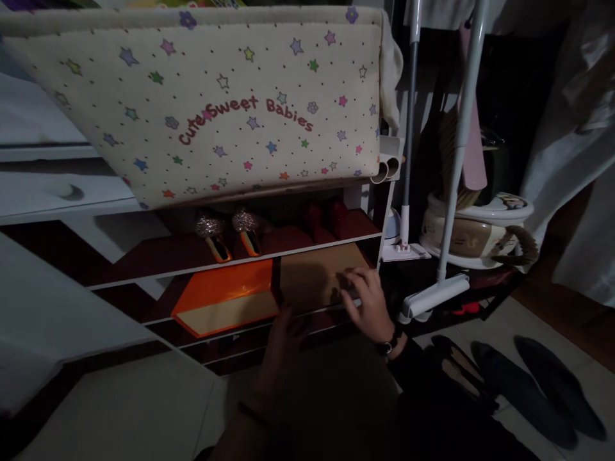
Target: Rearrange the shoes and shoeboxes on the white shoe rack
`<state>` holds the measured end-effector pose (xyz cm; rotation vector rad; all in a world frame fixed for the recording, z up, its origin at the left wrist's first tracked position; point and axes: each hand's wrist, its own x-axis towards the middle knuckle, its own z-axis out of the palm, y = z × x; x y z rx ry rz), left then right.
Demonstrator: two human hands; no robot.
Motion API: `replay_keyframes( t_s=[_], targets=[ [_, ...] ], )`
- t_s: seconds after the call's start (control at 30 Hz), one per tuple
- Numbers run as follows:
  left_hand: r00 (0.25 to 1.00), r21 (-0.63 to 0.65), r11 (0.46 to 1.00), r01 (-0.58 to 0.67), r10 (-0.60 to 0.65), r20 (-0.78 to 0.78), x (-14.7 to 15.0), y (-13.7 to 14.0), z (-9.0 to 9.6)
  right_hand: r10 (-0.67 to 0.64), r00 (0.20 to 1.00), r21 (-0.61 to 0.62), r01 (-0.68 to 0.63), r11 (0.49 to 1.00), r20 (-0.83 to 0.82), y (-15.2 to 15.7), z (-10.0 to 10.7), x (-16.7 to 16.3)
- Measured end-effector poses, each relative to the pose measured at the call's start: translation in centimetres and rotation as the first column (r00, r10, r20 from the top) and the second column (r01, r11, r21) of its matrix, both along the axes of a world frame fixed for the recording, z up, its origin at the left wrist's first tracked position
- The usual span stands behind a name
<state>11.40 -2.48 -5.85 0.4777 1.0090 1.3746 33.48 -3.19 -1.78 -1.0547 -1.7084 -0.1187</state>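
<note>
A brown cardboard box [312, 275] sits on a low shelf of the rack. At its right front edge, my right hand [369, 306] has its fingers spread and slightly bent; whether they touch the box I cannot tell. In the shadow before the box's lower left corner is my left hand [284, 336], dim, with fingers that look stretched out and nothing visible in them. Beside the brown box, on the left, lies an orange box [230, 283] with a pale front side.
Sparkly heels [246, 221] and dark red shoes [324, 218] stand one shelf higher. A star-patterned fabric bin [250, 83] overhangs the rack [298, 248]. To the right are a white-handled roller mop [435, 298], a flat mop [406, 251] and slippers [523, 390] on the floor.
</note>
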Motion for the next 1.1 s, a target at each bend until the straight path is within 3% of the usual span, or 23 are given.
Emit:
replay_keyframes(
  t_s=[0.13, 0.27, 0.43, 0.6, 0.8, 1.1],
  targets=[
    [0.999, 0.01, 0.999, 0.047, -0.047, -0.014, 1.6, 0.4, 0.0, 0.068, 0.988, -0.021, -0.065, 0.998, 0.138, 0.4, -0.4, -2.4],
    [0.989, 0.002, 0.992, 0.13, -0.129, -0.074, 0.8, 1.4, 0.7, 0.103, 0.953, -0.059, -0.089, 0.994, 0.284, 0.9, -0.5, -3.5],
    [0.975, 0.015, 0.981, 0.196, -0.193, -0.112, -0.3, 2.5, 1.0, 0.048, 0.915, -0.125, 0.002, 0.992, 0.401, 1.8, 0.2, -3.5],
    [0.978, 0.032, 0.98, 0.196, -0.193, -0.078, -0.3, 2.3, 1.6, 0.015, 0.854, -0.111, 0.05, 0.993, 0.519, 2.1, -0.2, -4.0],
    [0.979, -0.024, 0.979, 0.204, -0.204, -0.021, -0.1, 1.9, 2.3, -0.051, 0.746, -0.08, 0.139, 0.987, 0.664, 3.0, -2.1, -5.2],
    [0.991, -0.094, 0.987, 0.13, -0.128, 0.027, -0.2, 1.4, 1.5, -0.043, 0.747, -0.122, 0.165, 0.979, 0.664, 5.1, -4.4, -4.6]
  ],
)
